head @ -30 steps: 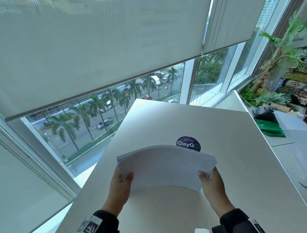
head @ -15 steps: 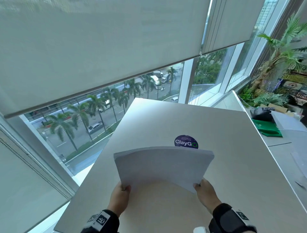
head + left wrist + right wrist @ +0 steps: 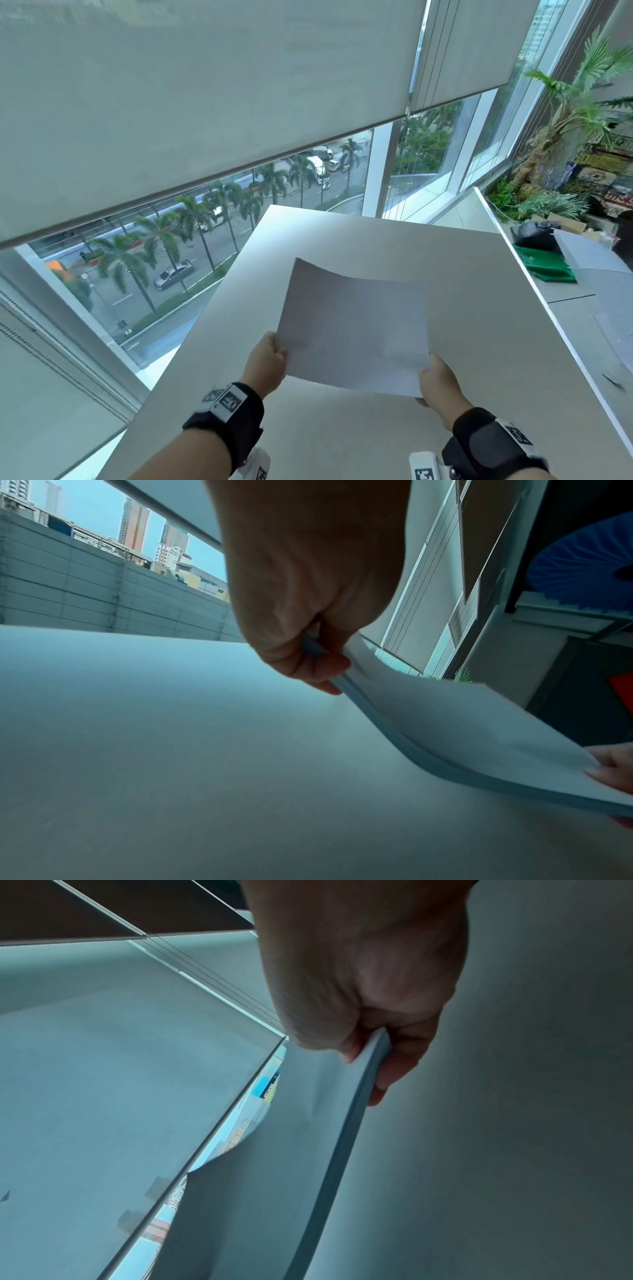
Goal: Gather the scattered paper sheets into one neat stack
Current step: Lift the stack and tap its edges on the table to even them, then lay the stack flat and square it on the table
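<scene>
A thick stack of white paper sheets [image 3: 356,329] is held up above the pale table [image 3: 479,325], sagging between my two hands. My left hand [image 3: 270,356] pinches its near left corner, thumb on top. My right hand [image 3: 435,377] pinches the near right corner. In the left wrist view the paper stack [image 3: 462,731] curves down from my left hand [image 3: 308,653], its even edge showing. In the right wrist view my right hand [image 3: 369,1053] grips the paper stack [image 3: 274,1164] by its edge, thumb above, fingers below.
The table's left edge runs along a floor-to-ceiling window [image 3: 171,257] with a lowered blind [image 3: 205,85]. At the right, past the table's edge, lie a green cloth [image 3: 544,267], a black bag [image 3: 534,233], a grey sheet [image 3: 589,257] and potted plants [image 3: 565,120].
The stack has tipped from a forward-curled hold to a flatter, raised one and now covers the round ClayGo sticker. Both hands have drawn back toward me and slid to the near corners.
</scene>
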Available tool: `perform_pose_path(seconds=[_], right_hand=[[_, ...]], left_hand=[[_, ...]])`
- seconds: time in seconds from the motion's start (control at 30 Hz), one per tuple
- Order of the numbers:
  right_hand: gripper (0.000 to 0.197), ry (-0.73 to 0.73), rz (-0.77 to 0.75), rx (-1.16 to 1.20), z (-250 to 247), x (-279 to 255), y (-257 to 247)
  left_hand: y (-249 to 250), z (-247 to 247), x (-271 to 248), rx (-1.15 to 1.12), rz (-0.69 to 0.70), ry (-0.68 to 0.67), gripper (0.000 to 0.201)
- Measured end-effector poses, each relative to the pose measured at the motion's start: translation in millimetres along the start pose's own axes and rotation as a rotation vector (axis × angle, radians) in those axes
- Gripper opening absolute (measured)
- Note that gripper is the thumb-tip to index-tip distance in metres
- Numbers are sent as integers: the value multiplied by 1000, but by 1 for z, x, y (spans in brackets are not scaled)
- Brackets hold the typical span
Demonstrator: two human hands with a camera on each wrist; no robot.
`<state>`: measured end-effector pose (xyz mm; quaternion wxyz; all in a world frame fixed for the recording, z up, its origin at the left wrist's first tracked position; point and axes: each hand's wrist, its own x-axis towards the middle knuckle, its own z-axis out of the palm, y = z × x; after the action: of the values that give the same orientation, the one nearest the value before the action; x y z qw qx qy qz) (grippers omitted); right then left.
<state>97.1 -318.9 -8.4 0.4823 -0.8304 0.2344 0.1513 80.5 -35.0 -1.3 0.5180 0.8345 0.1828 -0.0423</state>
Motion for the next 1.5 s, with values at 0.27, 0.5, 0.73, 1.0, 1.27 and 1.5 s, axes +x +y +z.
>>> perform_pose_path(seconds=[0.27, 0.5, 0.73, 1.0, 1.27, 1.5], right_hand=[[30, -3, 74, -87, -24, 43, -24], [27, 3, 95, -172, -29, 80, -34], [15, 4, 197, -292, -25, 97, -45], [19, 51, 232, -265, -18, 105, -42], [27, 31, 223, -443, -23, 107, -45], [10, -131, 110, -485, -41, 87, -56]], left_hand=[[34, 30, 55, 160, -82, -67, 14], [47, 52, 83, 173, -153, -86, 13], [45, 65, 106, 186, -248, -84, 12], [50, 70, 111, 257, -259, -56, 17], [60, 72, 102, 486, -274, -55, 36], [57, 61, 92, 661, -109, -267, 85]])
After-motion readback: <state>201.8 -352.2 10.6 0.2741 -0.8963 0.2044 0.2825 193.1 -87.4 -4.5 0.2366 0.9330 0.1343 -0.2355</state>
